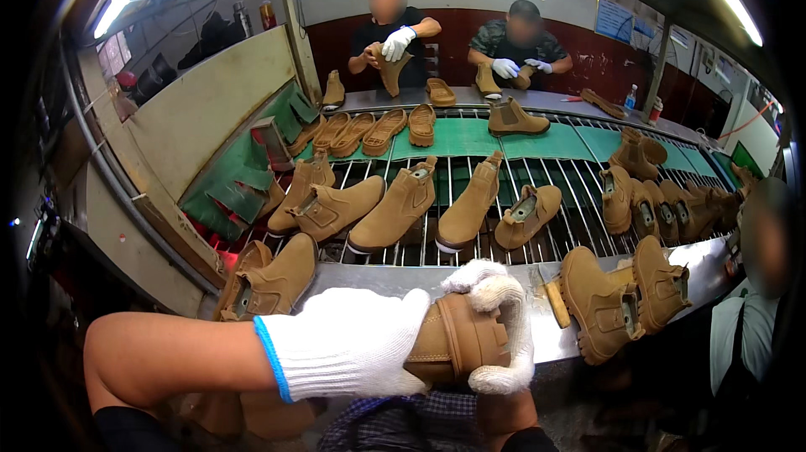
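Observation:
Between my two gloved hands is a tan boot [457, 339] with a chunky brown sole, held at the near edge of the metal bench. My left hand [357, 341], in a white knit glove with a blue cuff, wraps round the upper from the left. Around the sole end curls my right hand [508, 330], also in a white glove, its fingers bent over the sole's rim. The underside of the boot is mostly hidden. Just beyond, several tan boot uppers [395, 209] lie on the rack of metal rods. A boot [281, 280] lies close to my left hand.
A wooden-handled tool [554, 297] lies on the metal ledge [537, 347] beside two soled boots [592, 301]. Loose soles [386, 131] and another boot [516, 119] rest on the green belt [462, 143]. Two people work boots across the bench; another person [756, 284] is at right.

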`<control>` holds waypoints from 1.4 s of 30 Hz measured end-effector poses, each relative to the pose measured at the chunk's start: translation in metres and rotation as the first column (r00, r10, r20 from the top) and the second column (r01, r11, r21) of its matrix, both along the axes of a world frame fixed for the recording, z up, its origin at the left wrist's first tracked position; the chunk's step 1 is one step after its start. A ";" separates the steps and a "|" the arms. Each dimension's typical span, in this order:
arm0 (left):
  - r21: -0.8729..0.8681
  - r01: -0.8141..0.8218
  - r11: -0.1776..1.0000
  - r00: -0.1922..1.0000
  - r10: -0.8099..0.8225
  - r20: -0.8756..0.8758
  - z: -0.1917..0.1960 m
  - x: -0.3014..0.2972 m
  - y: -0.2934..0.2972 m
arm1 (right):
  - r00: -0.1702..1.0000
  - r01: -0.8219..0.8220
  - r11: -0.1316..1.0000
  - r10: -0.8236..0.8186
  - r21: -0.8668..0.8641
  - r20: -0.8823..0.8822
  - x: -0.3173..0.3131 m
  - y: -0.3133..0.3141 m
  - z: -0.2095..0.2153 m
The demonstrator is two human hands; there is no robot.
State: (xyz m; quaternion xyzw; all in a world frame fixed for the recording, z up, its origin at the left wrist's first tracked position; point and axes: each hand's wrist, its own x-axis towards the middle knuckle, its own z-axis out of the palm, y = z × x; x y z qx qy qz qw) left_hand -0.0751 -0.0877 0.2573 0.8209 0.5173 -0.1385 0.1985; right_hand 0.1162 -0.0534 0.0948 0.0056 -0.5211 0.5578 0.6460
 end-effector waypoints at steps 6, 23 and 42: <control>0.039 0.044 0.998 0.999 -0.044 -0.009 0.005 0.018 0.007 | 0.996 0.085 0.996 -0.085 -0.029 0.025 0.013 -0.005 0.004; 0.447 0.265 0.854 0.489 -0.519 0.701 -0.068 0.041 -0.006 | 0.839 0.420 0.868 -0.483 0.265 0.251 0.113 -0.096 -0.002; 0.691 0.546 0.474 0.255 -0.880 0.402 -0.168 0.007 -0.150 | 0.685 0.665 0.568 -0.205 -0.485 0.699 0.040 -0.311 -0.039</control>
